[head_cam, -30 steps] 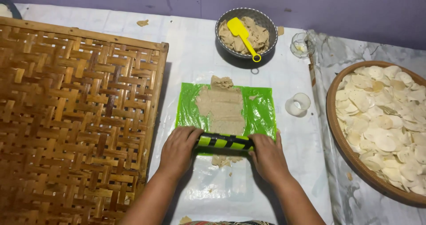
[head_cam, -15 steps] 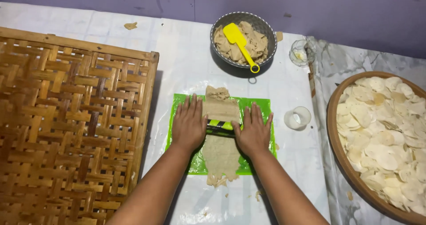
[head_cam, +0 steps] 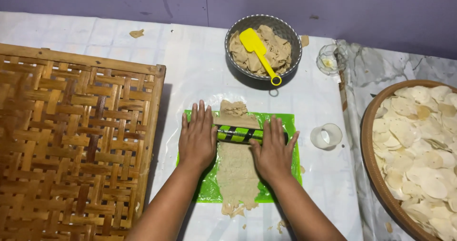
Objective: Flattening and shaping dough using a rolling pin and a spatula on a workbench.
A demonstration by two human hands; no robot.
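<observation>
Flat, both palms, left hand (head_cam: 197, 138) and right hand (head_cam: 273, 150), press the rolling pin (head_cam: 239, 134) at its ends; the dough sheet (head_cam: 236, 167) at centre frame looks soft and tearable.

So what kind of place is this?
Probably a home or small workshop making crackers by hand: dough rolled flat on a green sheet, a woven tray, and a basket of pale round discs.
</observation>
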